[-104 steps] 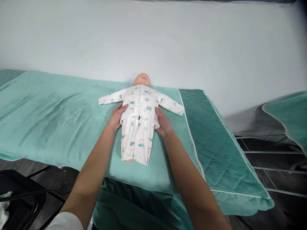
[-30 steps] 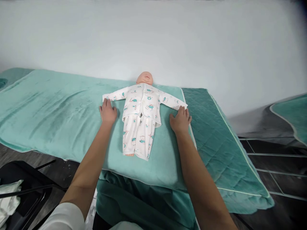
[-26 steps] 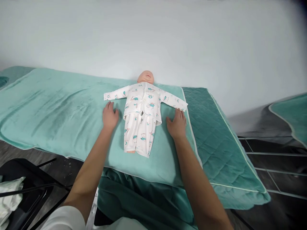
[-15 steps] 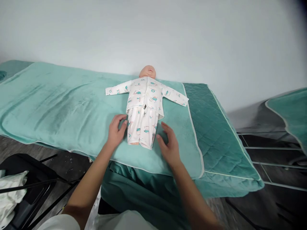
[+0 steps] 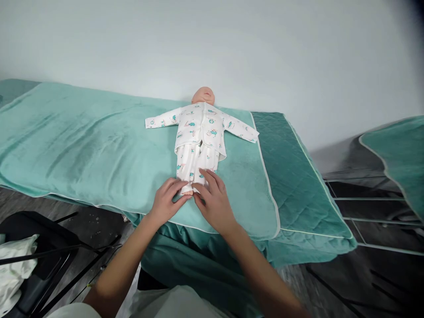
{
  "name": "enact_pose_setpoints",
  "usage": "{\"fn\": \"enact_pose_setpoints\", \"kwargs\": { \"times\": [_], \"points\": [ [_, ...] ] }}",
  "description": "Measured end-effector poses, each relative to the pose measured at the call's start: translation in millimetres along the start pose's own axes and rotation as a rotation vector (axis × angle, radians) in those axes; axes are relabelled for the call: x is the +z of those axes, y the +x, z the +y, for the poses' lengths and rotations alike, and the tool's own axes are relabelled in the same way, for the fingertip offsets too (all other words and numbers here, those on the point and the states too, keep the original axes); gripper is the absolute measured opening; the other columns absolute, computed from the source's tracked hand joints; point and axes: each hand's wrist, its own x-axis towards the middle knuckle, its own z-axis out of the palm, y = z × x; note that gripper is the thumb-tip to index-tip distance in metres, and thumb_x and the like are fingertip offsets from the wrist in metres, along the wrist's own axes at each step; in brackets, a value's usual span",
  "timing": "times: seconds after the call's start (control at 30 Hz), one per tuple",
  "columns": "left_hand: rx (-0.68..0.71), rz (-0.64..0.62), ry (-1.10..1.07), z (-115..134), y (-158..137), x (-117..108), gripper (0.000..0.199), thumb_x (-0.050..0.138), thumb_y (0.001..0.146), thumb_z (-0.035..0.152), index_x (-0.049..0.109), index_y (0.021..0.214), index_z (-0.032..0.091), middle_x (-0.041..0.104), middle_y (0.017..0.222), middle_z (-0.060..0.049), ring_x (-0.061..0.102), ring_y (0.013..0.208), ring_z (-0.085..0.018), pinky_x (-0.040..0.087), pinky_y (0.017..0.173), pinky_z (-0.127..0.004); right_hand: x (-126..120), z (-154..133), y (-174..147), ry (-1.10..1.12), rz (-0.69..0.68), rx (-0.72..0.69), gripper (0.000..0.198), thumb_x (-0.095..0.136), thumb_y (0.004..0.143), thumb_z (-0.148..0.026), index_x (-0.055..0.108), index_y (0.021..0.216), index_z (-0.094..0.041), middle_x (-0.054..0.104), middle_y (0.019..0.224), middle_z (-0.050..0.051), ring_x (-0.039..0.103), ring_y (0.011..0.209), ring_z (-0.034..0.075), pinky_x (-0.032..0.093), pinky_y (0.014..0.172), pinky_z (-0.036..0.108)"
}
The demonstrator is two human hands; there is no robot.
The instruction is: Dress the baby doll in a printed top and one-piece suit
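Observation:
A baby doll point(image 5: 203, 95) lies face up on a light green blanket point(image 5: 115, 163), arms spread sideways. It wears a white printed long-sleeved jacket point(image 5: 201, 126) and matching pants point(image 5: 188, 159). At the hem of the pant leg on the left is my left hand point(image 5: 168, 201), thumb and fingers closed around the cuff. A bit of the doll's foot point(image 5: 187, 192) shows there. My right hand point(image 5: 213, 201) covers the lower end of the other pant leg, its fingers curled over the cloth and hiding that cuff.
The blanket lies over a darker green quilted bed cover point(image 5: 294, 176) against a white wall point(image 5: 212, 44). A black folding chair point(image 5: 36, 234) with white cloth point(image 5: 16, 265) on it stands at lower left. A metal rack point(image 5: 374, 198) with green fabric point(image 5: 400, 154) is at right.
Both hands have moved inward from beside the doll's legs to the pant cuffs and taken hold of them. The pant legs now lie closer together. The view has shifted slightly.

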Motion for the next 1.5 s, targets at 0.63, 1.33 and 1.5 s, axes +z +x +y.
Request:
{"fn": "enact_pose_setpoints", "kwargs": {
  "times": [0.63, 1.33, 1.5],
  "points": [
    [0.135, 0.108, 0.035, -3.1, -11.5, 0.4, 0.032, 0.063, 0.097, 0.013, 0.074, 0.124, 0.028, 0.06, 0.088, -0.003, 0.06, 0.083, -0.015, 0.052, 0.072, -0.028, -3.4, -7.3, -5.4, 0.134, 0.077, -0.042, 0.018, 0.06, 0.093, -0.008, 0.06, 0.104, -0.022, 0.061, 0.142, 0.014, 0.049, 0.142, 0.032, 0.047, 0.115, 0.06],
    [0.14, 0.155, 0.255, 24.5, 0.9, 20.5, 0.016, 0.068, 0.095, 0.018, 0.068, 0.11, 0.025, 0.061, 0.131, -0.012, 0.06, 0.122, -0.028, 0.056, 0.099, -0.05, -5.8, 6.6, -27.3, 0.135, 0.238, 0.05, 0.02, 0.059, 0.097, -0.01, 0.065, 0.106, -0.026, 0.065, 0.097, 0.005, 0.061, 0.088, 0.021, 0.053, 0.078, 0.039],
    [0.149, 0.132, 0.242, 27.6, -6.2, 14.7, 0.022, 0.07, 0.092, 0.014, 0.068, 0.112, 0.023, 0.06, 0.134, -0.014, 0.059, 0.125, -0.028, 0.055, 0.101, -0.05, -5.0, 10.0, -31.5, 0.124, 0.242, 0.037, 0.026, 0.063, 0.095, -0.009, 0.062, 0.115, -0.026, 0.067, 0.102, 0.007, 0.062, 0.091, 0.022, 0.053, 0.079, 0.041]
  ]
}}
